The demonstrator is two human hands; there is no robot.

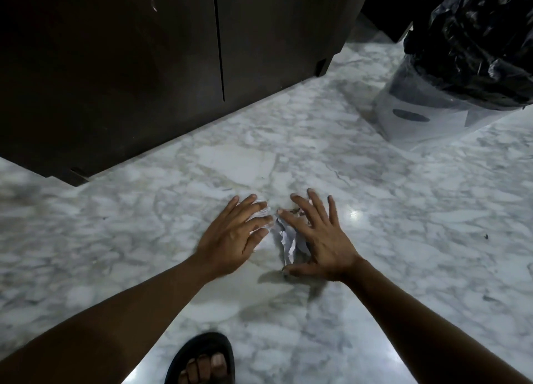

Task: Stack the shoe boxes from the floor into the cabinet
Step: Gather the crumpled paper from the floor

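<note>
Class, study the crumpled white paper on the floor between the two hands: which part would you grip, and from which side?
Grip the raised, creased ridge of the crumpled paper showing between the left hand and right hand, coming from above. It lies low on the marble floor with no free edge to slide under, so fingers closing inward should bunch its folds.

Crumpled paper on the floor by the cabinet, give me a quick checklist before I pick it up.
1. Crumpled paper within reach of both hands: ok.
2. Left hand has a hold on it: cannot tell, its fingers lie over one piece.
3. Right hand gripping: not ok, its fingers are spread flat.
4. Cabinet doors open for stacking: not ok, shut.
5. Shoe boxes in sight: not ok, none in view.
6. Bin nearby for the paper: ok, on the right.
</note>
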